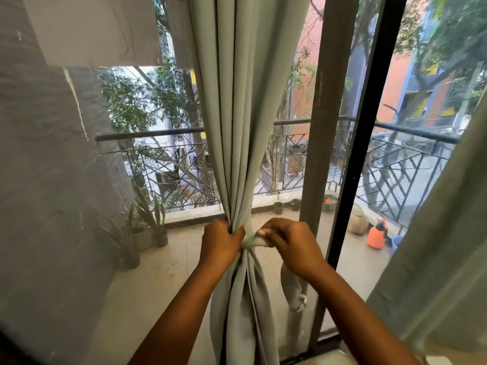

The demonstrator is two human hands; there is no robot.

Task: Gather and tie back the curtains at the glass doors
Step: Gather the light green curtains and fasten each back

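Observation:
A pale grey-green curtain (237,114) hangs in the middle of the head view, bunched into a narrow waist. My left hand (220,242) grips the gathered folds at that waist. My right hand (287,241) pinches a fabric tie-back band (253,241) of the same colour that runs from the bunch to my fingers. The band's loose end (292,288) hangs below my right wrist, with a small metal ring at its tip. A second curtain (442,246) hangs loose at the right edge.
Behind the curtain stand glass doors with a mesh screen and a dark frame post (363,127). Outside lie a balcony with a metal railing (290,159), potted plants (147,227) at left and an orange sprayer (376,235) at right. A grey wall fills the left.

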